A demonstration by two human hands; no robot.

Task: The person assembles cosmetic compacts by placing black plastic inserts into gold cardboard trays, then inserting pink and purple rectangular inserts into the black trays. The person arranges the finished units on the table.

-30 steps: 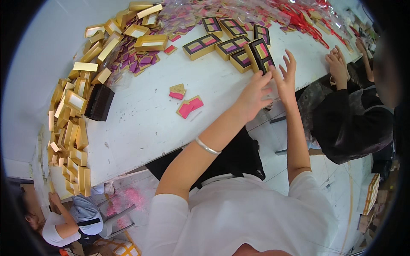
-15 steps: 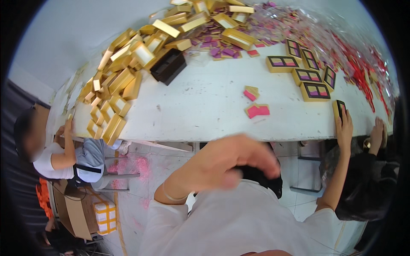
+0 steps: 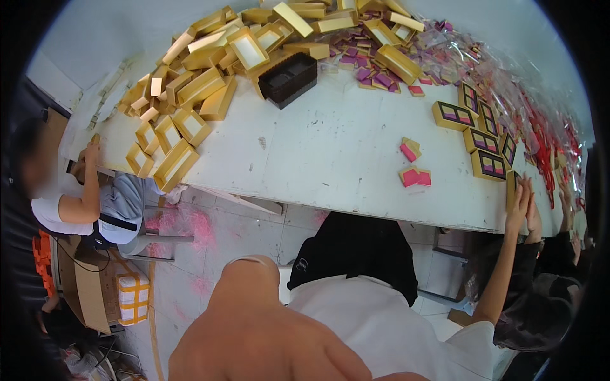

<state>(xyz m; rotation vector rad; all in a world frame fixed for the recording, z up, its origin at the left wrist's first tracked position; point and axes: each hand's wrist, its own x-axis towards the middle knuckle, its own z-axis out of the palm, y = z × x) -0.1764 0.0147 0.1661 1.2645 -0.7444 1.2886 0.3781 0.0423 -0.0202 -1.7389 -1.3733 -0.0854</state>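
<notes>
My left hand (image 3: 254, 340) is raised close at the lower edge, large in view, its back showing and its fingers mostly hidden or cut off. At the table's right side my right hand (image 3: 520, 206) is on a gold box (image 3: 511, 187), its long fingers along the box's right side. Just beyond that box stand several gold boxes with dark inserts and pink and purple pieces, such as this filled box (image 3: 488, 165). Two small groups of pink and gold pieces, an upper one (image 3: 410, 150) and a lower one (image 3: 415, 177), lie left of them.
Empty gold boxes (image 3: 178, 162) are heaped at the left and back. A dark tray stack (image 3: 289, 79) stands beside them. Loose purple pieces (image 3: 381, 79), clear wrappers and red ribbons (image 3: 540, 152) cover the back right. A person's hand (image 3: 534, 219) is beside my right hand; another person (image 3: 76, 203) sits left.
My left hand has moved from near the table's front edge down and closer to me. The view has turned, shifting the table items. My right hand remains at the gold box; a neighbour's hand has come beside it.
</notes>
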